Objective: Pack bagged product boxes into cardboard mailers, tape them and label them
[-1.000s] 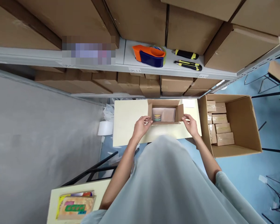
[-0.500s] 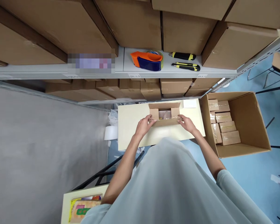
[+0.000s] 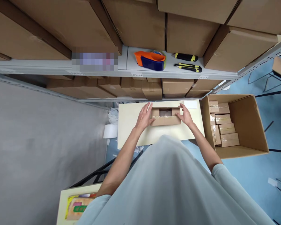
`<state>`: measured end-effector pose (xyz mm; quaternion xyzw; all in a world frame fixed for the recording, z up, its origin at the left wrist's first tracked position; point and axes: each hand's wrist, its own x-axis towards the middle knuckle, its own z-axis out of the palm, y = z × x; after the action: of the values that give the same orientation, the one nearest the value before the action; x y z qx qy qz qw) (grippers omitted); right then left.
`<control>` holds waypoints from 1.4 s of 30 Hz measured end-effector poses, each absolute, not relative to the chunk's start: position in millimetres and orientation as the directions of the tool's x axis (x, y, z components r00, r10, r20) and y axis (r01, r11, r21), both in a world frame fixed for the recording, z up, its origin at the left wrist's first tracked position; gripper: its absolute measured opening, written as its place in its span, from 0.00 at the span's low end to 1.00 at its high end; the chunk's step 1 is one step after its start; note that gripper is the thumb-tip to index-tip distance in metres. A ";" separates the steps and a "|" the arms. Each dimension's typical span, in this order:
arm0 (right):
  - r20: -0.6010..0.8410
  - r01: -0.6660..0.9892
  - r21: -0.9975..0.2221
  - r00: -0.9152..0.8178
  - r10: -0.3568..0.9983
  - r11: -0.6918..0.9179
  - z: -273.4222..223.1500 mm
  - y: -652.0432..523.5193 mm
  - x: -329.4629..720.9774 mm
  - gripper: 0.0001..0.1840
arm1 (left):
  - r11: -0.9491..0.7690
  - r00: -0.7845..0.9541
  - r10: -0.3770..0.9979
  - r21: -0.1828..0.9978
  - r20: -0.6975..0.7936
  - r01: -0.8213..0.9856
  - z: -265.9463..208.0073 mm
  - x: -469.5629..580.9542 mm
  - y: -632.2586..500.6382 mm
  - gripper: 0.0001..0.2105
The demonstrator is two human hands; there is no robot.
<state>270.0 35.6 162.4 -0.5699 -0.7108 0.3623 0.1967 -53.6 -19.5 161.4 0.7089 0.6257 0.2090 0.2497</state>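
Note:
A small brown cardboard box (image 3: pixel 166 121) sits on the pale table, with its end flaps turned in and its near long flap, edged with clear tape, lying inward. A gap in the middle shows a dim interior; its contents cannot be made out. My left hand (image 3: pixel 144 117) spans the box's left end, fingertips at the far flap and thumb on the near flap. At the right end, my right hand (image 3: pixel 186 117) grips likewise, fingers at the far flap and thumb near the side flap.
The pale table (image 3: pixel 131 134) carries a white slip (image 3: pixel 190 104) at its back right. To the right, a large open carton (image 3: pixel 250 125) holds several small taped boxes (image 3: pixel 227 128). A shelf ahead bears an orange-and-blue tape dispenser (image 3: pixel 151 60), two utility knives (image 3: pixel 186 62) and large cartons.
The near flap has folded inward over the opening. The far flap, upright before, now leans lower. Fingers of both hands have shifted from the near edge to the far flap.

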 end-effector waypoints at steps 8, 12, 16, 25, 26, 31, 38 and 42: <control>-0.182 0.669 -0.744 -0.199 0.963 -0.002 153.2 -2.6 279.0 0.20 | 0.126 -0.057 0.991 0.745 -0.117 0.655 140.3 -44.9 -50.3 0.14; -0.264 0.626 -0.765 -0.092 0.960 -0.150 144.6 1.3 270.9 0.17 | 0.305 -0.244 0.947 0.823 -0.209 0.479 130.9 -33.9 -46.1 0.13; -0.341 0.607 -0.752 -0.027 0.940 -0.256 142.4 11.9 265.5 0.12 | 0.392 -0.320 0.909 0.810 -0.267 0.436 129.2 -29.6 -36.0 0.08; -0.397 0.645 -0.704 -0.010 0.918 -0.298 147.9 26.9 263.4 0.11 | 0.436 -0.340 0.890 0.784 -0.303 0.442 133.3 -28.7 -25.6 0.06; -0.392 0.653 -0.699 -0.006 0.920 -0.293 148.7 26.9 262.9 0.11 | 0.435 -0.340 0.890 0.784 -0.303 0.442 134.0 -28.4 -25.2 0.06; -0.359 0.671 -0.699 -0.030 0.933 -0.247 153.3 22.2 262.1 0.11 | 0.446 -0.346 0.884 0.789 -0.315 0.422 138.5 -26.3 -25.2 0.06; -0.351 0.632 -0.719 0.029 0.936 -0.289 162.9 1.3 263.4 0.12 | 0.487 -0.389 0.856 0.785 -0.341 0.383 152.7 -22.9 -41.3 0.05; -0.345 0.623 -0.731 0.013 0.939 -0.277 167.8 -10.9 266.8 0.12 | 0.460 -0.373 0.871 0.797 -0.319 0.391 159.1 -27.4 -55.9 0.06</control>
<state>266.8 -10.9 167.8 -0.6853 -0.5698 0.4110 0.1917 -27.4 -55.9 159.1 0.4123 0.7656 0.3166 0.3790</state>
